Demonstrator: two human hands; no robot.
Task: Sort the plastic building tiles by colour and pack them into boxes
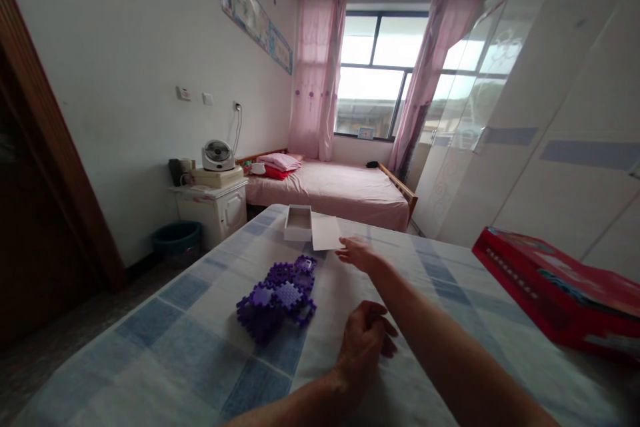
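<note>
My right hand [357, 253] reaches forward over the table, its fingers stretched out at the right edge of a flat white box lid [326, 233]. Whether the fingertips press on the lid or only lie beside it, I cannot tell. Left of the lid sits a shallow white box [299, 235], its top uncovered and the inside grey. My left hand [367, 333] is low over the tablecloth, below my right forearm, fingers loosely bent and apart with nothing visible in them. To its left lies a heap of purple interlocking plastic pieces [277, 300] with notched edges, some joined together.
A blue-and-white checked cloth covers the table [190, 347]. At the right edge stands a large red box [550, 293]. Beyond the table are a bed [340, 190], a white bedside cabinet [215, 210] with a fan [219, 155], and a bin [177, 240].
</note>
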